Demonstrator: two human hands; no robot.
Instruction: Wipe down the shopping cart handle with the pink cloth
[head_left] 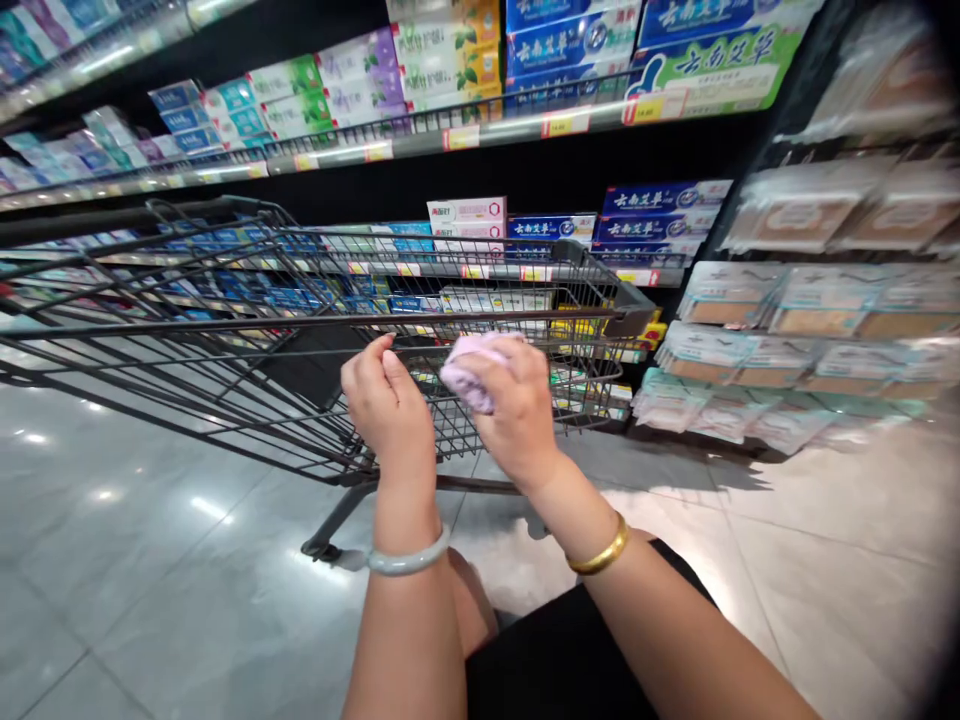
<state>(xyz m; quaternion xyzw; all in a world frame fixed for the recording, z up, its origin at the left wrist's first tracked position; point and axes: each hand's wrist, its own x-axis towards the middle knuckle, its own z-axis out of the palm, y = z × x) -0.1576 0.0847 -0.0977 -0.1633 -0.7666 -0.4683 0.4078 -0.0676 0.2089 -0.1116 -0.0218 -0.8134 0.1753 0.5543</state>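
Right hand's [517, 400] fingers wrapped around crumpled lilac cloth [466, 374]; left hand's [386, 395] fingers curled inward beside shopping cart [311, 362], contact unclear.

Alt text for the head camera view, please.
A right hand wearing a gold bangle holds a crumpled pale-purple cloth beside a black wire shopping cart; the left hand, wearing a pale grey bangle, is curled near it. Colourful rectangular boxes line shelves behind.

A crumpled pale-lilac cloth [460, 374] sits bunched in the right fingers [493, 379]
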